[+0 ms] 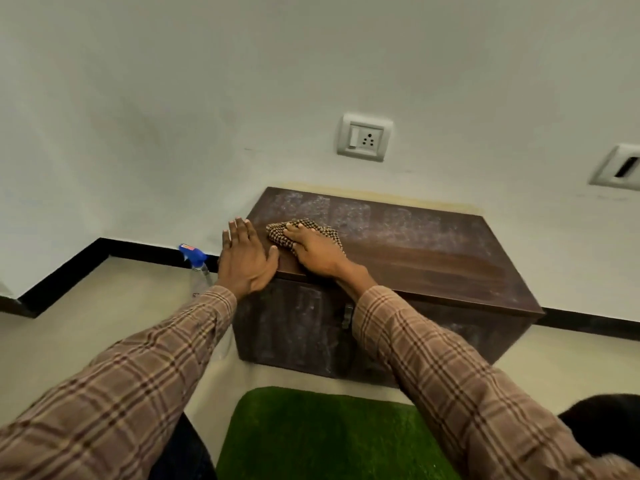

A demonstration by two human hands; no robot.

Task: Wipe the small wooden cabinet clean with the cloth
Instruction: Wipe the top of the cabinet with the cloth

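Head: right hand flat on cloth

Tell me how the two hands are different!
The left hand has nothing under it but wood, while the right hand presses down on the checked cloth. The left hand sits at the left edge of the cabinet, while the right hand lies further in on the top. Both hands lie flat with fairly straight fingers.
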